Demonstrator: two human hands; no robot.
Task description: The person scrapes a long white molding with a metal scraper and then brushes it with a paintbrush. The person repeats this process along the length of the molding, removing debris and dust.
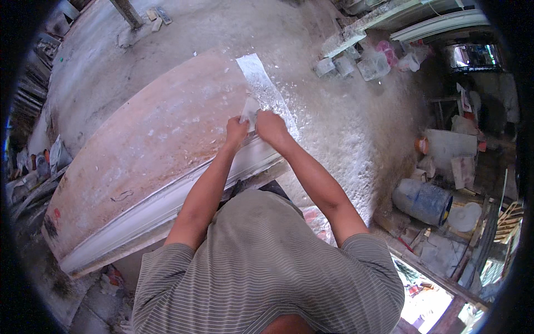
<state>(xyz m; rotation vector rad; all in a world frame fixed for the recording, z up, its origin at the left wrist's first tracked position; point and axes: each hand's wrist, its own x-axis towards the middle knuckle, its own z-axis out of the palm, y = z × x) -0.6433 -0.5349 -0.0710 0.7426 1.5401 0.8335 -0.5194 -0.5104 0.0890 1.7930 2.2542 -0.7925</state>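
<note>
My left hand (237, 131) is closed, thumb and fingers pinching the edge of a thin, flat, pale plate (250, 108), which looks like a scraper blade. On the plate's other side my right hand (271, 127) is curled closed against it; its fingertips are hidden. Both hands are over the right end of a large reddish-brown worktable (150, 122). A long white ribbed moulding (139, 214) lies along the table's near edge, up to just under my hands. Beyond them, a white strip (258, 75) covers the table's right end, with white crumbs on it.
White crumbs and dust lie on the floor (339, 145) right of the table. Clear plastic containers (372, 65) stand at the far right. A blue barrel (421, 201) lies on its side nearer on the right. A post (127, 12) rises at the far left.
</note>
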